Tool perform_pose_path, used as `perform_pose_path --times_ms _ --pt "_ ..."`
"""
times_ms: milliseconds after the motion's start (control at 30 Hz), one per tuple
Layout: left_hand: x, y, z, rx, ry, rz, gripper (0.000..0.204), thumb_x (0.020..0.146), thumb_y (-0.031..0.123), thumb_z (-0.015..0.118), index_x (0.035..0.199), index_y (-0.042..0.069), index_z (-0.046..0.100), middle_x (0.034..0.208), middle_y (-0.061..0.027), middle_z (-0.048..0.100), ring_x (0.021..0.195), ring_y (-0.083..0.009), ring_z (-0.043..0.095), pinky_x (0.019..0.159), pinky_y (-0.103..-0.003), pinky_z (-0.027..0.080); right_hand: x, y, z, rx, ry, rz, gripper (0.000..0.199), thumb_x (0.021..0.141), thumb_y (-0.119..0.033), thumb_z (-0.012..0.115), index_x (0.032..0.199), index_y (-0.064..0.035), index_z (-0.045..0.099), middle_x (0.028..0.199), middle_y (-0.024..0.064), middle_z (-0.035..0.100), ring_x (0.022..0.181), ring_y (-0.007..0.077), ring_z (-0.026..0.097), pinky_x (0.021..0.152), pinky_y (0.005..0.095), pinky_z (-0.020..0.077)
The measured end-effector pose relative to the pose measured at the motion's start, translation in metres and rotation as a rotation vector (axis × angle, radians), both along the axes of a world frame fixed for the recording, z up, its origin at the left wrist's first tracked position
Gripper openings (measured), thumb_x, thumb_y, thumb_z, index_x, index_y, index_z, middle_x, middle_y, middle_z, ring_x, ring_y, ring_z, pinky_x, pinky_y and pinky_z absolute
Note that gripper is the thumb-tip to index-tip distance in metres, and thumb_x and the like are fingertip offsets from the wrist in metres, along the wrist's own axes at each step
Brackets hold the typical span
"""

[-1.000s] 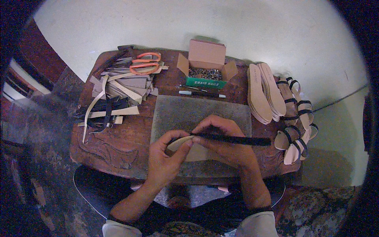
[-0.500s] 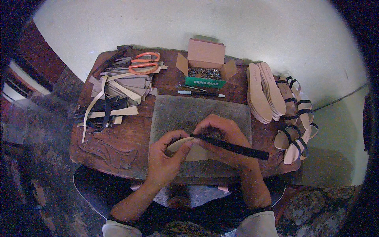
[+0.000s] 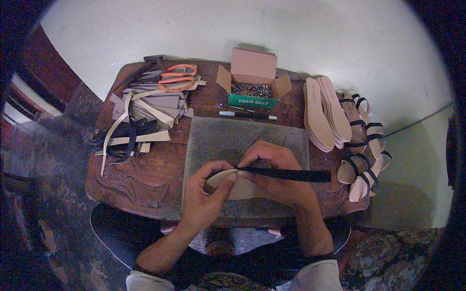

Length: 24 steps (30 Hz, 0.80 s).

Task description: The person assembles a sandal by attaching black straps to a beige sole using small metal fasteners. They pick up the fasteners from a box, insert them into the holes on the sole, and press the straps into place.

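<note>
A wooden counter (image 3: 145, 169) is set against a pale wall, with a grey mat (image 3: 233, 138) at its middle. Over the mat's near edge, a tan sole (image 3: 228, 182) is pinched by the left hand (image 3: 204, 196), while a black strap (image 3: 291, 173) is gripped by the right hand (image 3: 276, 169). Scissors (image 3: 177, 77), a box (image 3: 252, 80) and sandals (image 3: 361, 140) are spread behind.

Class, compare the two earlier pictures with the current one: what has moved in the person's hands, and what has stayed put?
The black strap tilted down to the right half a second ago and is now back near level. The right hand keeps its grip on it, and the left hand stays on the tan sole. Scissors, nail box and stacked soles are unmoved.
</note>
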<state>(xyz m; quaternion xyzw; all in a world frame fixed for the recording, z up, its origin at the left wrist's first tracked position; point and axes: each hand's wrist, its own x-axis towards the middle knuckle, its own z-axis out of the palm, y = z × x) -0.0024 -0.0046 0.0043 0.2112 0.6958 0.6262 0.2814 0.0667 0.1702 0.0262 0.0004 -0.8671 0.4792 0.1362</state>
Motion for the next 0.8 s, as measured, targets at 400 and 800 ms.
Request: perform_pose_path --times_ms 400,800 --pt "0.002 0.002 -0.002 0.053 -0.037 0.045 0.016 0.088 0.014 0.065 0.098 0.002 0.061 0.084 -0.0017 0.064 0.072 -0.0058 0.057 0.06 -0.021 0.046 -0.002 0.002 -0.012 0.06 0.12 0.022 0.019 0.068 -0.007 0.073 0.083 -0.0037 0.061 0.08 0.0097 0.06 0.077 0.0248 0.061 0.068 0.0321 0.0485" --pt "-0.001 0.003 -0.009 0.068 0.066 0.101 0.017 0.087 0.014 0.066 0.098 0.002 0.061 0.084 -0.0033 0.065 0.07 -0.0062 0.059 0.055 -0.021 0.046 -0.003 -0.004 -0.019 -0.044 0.069 -0.044 0.014 0.076 -0.003 0.071 0.086 -0.0025 0.061 0.085 0.0076 0.06 0.08 0.0194 0.06 0.072 0.0307 0.0477"
